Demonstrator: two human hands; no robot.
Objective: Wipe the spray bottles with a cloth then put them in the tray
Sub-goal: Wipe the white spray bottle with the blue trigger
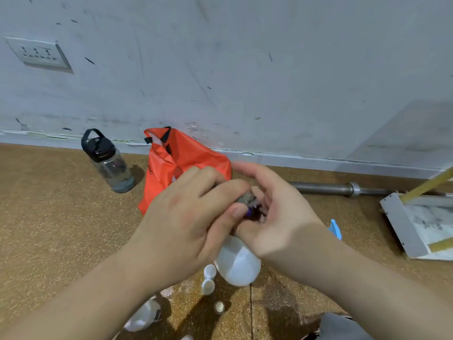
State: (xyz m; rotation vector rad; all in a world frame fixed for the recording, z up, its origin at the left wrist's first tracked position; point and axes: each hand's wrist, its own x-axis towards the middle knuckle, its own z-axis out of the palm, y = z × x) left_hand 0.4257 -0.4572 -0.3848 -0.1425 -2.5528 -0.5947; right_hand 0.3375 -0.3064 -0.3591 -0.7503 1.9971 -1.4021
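Centre: white spray bottle, held above the cork floor, well left of the tray. I see my left hand pinching a grey cloth against its top; my right hand curls round the neck.

The left stretch of the floor lies bare from near to far, with only a water bottle standing far by the wall and an orange bag just right of it. The middle is blocked: the left hand pinches a grey cloth at the top of the white spray bottle, which the right hand grips, with small white caps and a lying white bottle crowding the near floor below. To the right, a blue item, a metal bar and the tilted tray fence the way, with open floor between them.
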